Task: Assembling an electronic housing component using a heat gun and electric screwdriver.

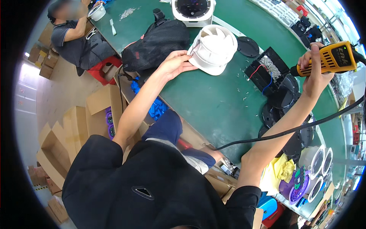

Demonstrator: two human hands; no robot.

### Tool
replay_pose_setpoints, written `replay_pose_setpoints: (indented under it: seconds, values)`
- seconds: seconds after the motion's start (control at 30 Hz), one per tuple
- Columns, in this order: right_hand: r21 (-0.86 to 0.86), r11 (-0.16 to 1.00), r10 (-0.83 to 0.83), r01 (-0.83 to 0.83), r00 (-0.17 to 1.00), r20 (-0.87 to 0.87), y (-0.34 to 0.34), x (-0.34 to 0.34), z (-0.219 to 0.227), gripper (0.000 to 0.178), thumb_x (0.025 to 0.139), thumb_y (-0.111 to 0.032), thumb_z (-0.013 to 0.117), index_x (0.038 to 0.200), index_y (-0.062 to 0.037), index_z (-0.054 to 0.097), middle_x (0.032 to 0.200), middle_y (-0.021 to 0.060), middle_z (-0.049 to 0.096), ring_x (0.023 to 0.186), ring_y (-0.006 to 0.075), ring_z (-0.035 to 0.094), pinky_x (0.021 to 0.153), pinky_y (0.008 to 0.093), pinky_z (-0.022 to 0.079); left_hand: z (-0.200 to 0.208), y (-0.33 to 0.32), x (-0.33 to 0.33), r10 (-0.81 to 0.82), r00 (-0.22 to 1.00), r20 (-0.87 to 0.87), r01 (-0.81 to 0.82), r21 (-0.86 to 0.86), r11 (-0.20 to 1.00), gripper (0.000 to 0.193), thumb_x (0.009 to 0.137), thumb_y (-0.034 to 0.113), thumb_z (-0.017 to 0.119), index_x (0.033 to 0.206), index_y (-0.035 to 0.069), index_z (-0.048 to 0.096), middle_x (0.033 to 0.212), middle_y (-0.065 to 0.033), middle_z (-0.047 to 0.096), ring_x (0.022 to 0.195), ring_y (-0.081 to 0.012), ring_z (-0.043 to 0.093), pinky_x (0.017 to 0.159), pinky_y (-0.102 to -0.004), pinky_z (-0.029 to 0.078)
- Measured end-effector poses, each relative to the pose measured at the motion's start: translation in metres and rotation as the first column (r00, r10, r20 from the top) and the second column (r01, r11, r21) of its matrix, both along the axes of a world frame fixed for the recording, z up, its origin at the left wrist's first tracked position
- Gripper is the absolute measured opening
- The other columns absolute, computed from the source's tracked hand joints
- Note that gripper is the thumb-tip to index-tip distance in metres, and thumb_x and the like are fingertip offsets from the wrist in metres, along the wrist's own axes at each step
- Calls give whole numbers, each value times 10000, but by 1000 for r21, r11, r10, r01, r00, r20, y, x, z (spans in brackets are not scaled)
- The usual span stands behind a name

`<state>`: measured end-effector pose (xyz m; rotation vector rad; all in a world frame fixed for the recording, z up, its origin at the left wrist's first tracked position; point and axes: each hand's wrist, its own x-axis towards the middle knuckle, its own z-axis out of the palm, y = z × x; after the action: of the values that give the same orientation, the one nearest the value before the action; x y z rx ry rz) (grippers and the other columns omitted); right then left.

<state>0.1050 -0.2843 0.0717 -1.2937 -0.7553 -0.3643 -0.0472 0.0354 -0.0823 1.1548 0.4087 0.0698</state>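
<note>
Head view: a green tabletop [206, 95] spans the room, with cardboard boxes [78, 129] at left and a seated co-worker [63, 38] far left. The left hand [176, 65] pinches a white finned housing's [215, 49] left edge in its fingers. At right, the right hand's [314, 74] fingers wrap a yellow power screwdriver [335, 57], near a black box [254, 72]. A black backpack [156, 45] lies beside the housing; a cable [267, 138] crosses the right forearm [284, 128].
</note>
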Motion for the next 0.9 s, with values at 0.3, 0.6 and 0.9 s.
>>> replay_pose_setpoints:
  seconds: [0.3,0.6,0.9]
  values:
    - [28,1000,10,-11,999,37,-3,0,2,213,870,-136,775,954,23,661,611,23,552,494,104,521,504,260,436,38,-11,88,-40,956,290,34,26,999,286,1005,15,470,1214,-178,497,1212,-264,606,1111,-338,656,991,-449,568]
    - [21,1000,-24,23,999,48,-11,3,0,184,864,-121,783,943,5,675,613,24,575,491,100,539,487,241,443,20,-51,300,-4,890,456,68,-123,990,333,975,-59,433,1258,-234,429,1291,-299,538,1162,-397,615,1036,-485,540]
    - [-45,999,14,-8,991,130,-7,14,-6,238,893,-193,751,980,11,664,609,39,564,501,114,539,512,269,457,-7,-54,324,-134,967,214,42,386,921,301,899,47,616,1138,-136,600,1153,-202,650,1080,-277,663,933,-305,563]
